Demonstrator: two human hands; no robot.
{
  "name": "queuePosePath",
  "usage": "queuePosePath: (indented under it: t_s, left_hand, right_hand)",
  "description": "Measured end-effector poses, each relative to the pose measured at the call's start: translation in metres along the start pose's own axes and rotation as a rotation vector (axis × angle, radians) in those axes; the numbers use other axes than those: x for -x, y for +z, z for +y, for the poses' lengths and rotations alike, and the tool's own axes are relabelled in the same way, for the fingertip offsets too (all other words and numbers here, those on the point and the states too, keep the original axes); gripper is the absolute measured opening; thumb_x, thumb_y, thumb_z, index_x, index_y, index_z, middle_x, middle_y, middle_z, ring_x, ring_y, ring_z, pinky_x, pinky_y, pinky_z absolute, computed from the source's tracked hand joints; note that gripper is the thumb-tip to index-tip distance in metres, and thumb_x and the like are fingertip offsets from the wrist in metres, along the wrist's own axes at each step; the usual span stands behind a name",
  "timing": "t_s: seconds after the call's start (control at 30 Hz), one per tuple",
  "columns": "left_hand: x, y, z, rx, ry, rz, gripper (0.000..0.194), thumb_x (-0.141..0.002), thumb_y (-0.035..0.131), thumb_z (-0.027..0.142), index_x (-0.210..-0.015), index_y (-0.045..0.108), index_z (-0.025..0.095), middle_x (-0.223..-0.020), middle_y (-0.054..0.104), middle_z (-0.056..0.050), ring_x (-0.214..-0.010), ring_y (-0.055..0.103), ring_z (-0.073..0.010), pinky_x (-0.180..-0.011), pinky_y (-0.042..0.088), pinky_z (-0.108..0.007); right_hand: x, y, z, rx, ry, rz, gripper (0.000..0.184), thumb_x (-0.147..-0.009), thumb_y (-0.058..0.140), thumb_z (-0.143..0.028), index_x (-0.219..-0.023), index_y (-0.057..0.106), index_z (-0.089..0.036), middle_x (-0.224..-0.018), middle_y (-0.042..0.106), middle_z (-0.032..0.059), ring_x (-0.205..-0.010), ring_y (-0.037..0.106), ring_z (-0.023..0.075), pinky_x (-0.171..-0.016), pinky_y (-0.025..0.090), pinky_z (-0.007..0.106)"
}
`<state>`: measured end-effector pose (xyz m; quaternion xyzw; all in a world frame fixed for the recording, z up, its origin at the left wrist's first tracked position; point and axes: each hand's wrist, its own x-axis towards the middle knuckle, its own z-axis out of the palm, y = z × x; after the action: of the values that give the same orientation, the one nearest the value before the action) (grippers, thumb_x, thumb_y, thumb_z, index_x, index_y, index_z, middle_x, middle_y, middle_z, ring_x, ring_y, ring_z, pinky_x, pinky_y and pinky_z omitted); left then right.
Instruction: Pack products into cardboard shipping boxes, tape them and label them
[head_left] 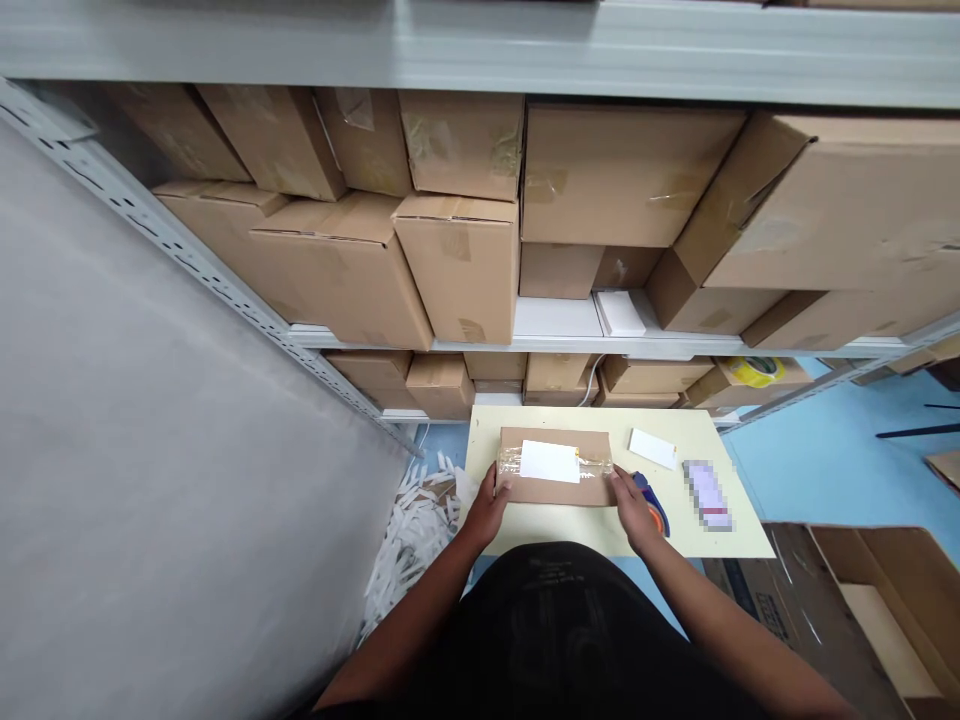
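Between my two hands is a flat cardboard box with clear tape across its middle and a white label on top. My left hand grips its left end, and my right hand grips the right end. The box is over a pale yellow table; whether it rests on the top or is slightly raised, I cannot tell. Just right of my right hand lies a blue tape dispenser with an orange part, partly covered by that hand. A white label stack lies beyond it.
A blurred purple item lies on the table's right side. Shelves packed with cardboard boxes stand behind, with a yellow tape roll on one. White paper strips heap at left by a grey wall. An open carton stands right.
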<state>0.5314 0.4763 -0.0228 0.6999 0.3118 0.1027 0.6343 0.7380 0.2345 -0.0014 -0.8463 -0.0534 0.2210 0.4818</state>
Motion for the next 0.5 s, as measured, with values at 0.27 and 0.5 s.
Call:
queuePosePath:
  t_s: [0.27, 0.5]
  left_hand:
    - [0.004, -0.004, 0.014, 0.083, 0.026, -0.027, 0.07, -0.098, 0.051, 0.054, -0.157, 0.04, 0.019, -0.16, 0.049, -0.014, -0.148, 0.046, -0.0291, -0.124, 0.032, -0.044]
    - [0.017, -0.016, 0.035, 0.121, 0.069, 0.059, 0.065, -0.099, 0.051, 0.056, -0.155, 0.045, 0.022, -0.163, 0.046, -0.011, -0.154, 0.037, -0.0301, -0.128, 0.025, -0.047]
  right_hand:
    - [0.004, 0.01, -0.003, -0.113, 0.089, 0.001, 0.068, -0.085, 0.059, -0.068, -0.139, 0.067, -0.027, -0.151, 0.061, 0.006, -0.143, 0.052, 0.0306, -0.12, 0.041, 0.044]
    - [0.028, 0.003, -0.034, -0.174, 0.005, 0.06, 0.064, -0.087, 0.06, -0.065, -0.139, 0.069, -0.028, -0.15, 0.061, 0.004, -0.145, 0.049, 0.0325, -0.122, 0.037, 0.044]
